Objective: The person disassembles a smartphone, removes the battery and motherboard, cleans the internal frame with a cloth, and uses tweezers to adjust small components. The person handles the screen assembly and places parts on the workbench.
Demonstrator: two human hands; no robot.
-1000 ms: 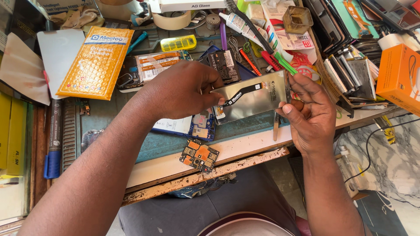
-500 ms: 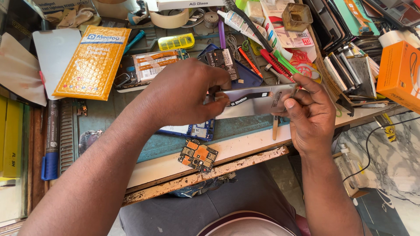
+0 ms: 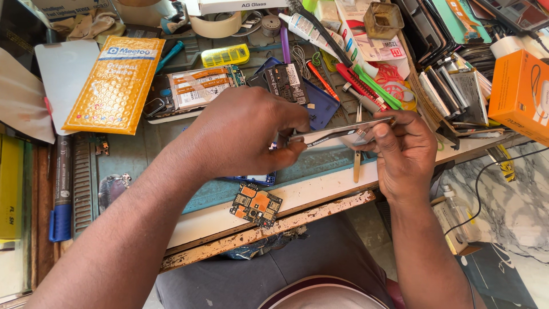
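A cluttered workbench (image 3: 320,191) with a worn, chipped wooden front edge fills most of the frame, and pale marbled floor shows at lower right. In the upper left lies a yellow padded envelope (image 3: 117,83), bubbled in texture; at the far right edge sits an orange box (image 3: 520,94). At centre, a thin flat phone frame (image 3: 343,133) is held edge-on above the bench, between both hands. The left hand (image 3: 243,137) is closed over its left end, fingers curled and pinching. The right hand (image 3: 403,151) grips the right end, thumb pressed on top. Below them, near the bench edge, lies a small orange circuit board (image 3: 255,205).
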